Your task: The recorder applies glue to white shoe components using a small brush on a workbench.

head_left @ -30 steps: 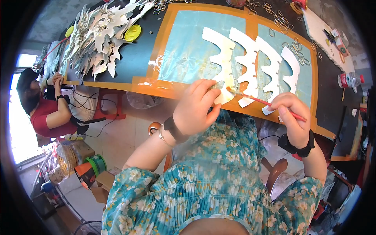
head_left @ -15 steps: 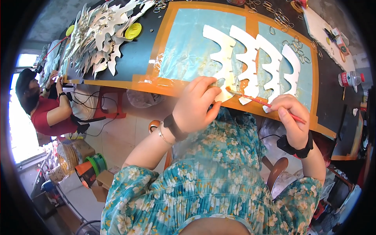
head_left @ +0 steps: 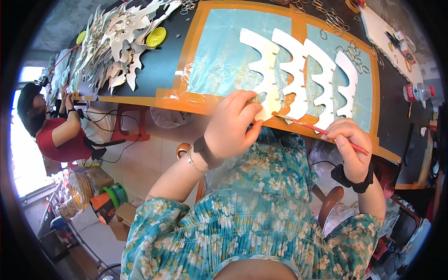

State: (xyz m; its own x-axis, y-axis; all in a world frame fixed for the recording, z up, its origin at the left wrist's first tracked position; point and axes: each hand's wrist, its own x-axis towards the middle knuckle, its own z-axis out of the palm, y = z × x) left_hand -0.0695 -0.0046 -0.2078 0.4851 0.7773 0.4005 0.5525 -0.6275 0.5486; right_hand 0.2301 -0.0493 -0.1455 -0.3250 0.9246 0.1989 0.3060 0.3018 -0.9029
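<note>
My right hand [head_left: 351, 148] is closed round the red handle of a slim paintbrush [head_left: 310, 126]. The brush tip touches the near end of the leftmost white strip [head_left: 265, 56], which has a scalloped edge and a yellowish tint. My left hand [head_left: 232, 127] pinches that same strip at its near left edge, by the table's border. To its right lie more white scalloped strips: a second one [head_left: 294, 51], a third [head_left: 321, 63] and a fourth [head_left: 347, 79]. All rest on a blue sheet [head_left: 224, 42] under clear film, framed with brown tape [head_left: 184, 60].
Jagged silvery cut pieces [head_left: 121, 42] are heaped at the far left, beside a yellow lid [head_left: 156, 37]. Metal rings [head_left: 333, 21] lie scattered at the back right. A plastic bottle [head_left: 416, 93] lies right. Another person [head_left: 65, 126] works at the left.
The brush tip has shifted slightly right and nearer along the strip's end, and my right hand has moved a little down and right. My left hand stays on the strip.
</note>
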